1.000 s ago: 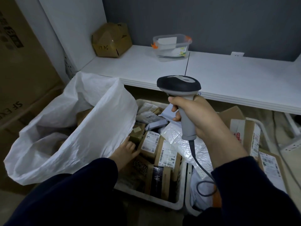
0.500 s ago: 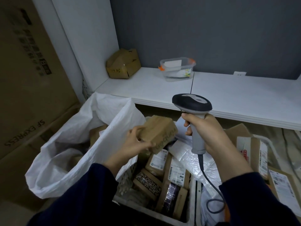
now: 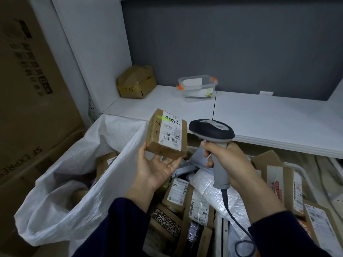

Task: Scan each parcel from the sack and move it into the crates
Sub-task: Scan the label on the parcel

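Parcel (image 3: 166,134), small brown box, label facing camera, is held up over the white sack (image 3: 74,182) and crates (image 3: 221,230). Left hand (image 3: 157,167) cups its bottom edge, fingers and thumb holding it. Right hand (image 3: 228,160) fingers wrapped round scanner (image 3: 213,132) handle, scanner head just right of parcel.

a: access to the sack (image 3: 78,191)?
b: mouth gapes upward, some room inside. a large carton (image 3: 27,89) stands close on its left.
a: the crates?
b: left crate (image 3: 219,234) and right crate (image 3: 300,166) heaped with packages; little bare room. the shelf (image 3: 259,117) overhangs their far side.
a: above them?
b: parcel (image 3: 167,134) in left hand (image 3: 157,167) and scanner (image 3: 213,132) in right hand (image 3: 228,160), narrow gap between.
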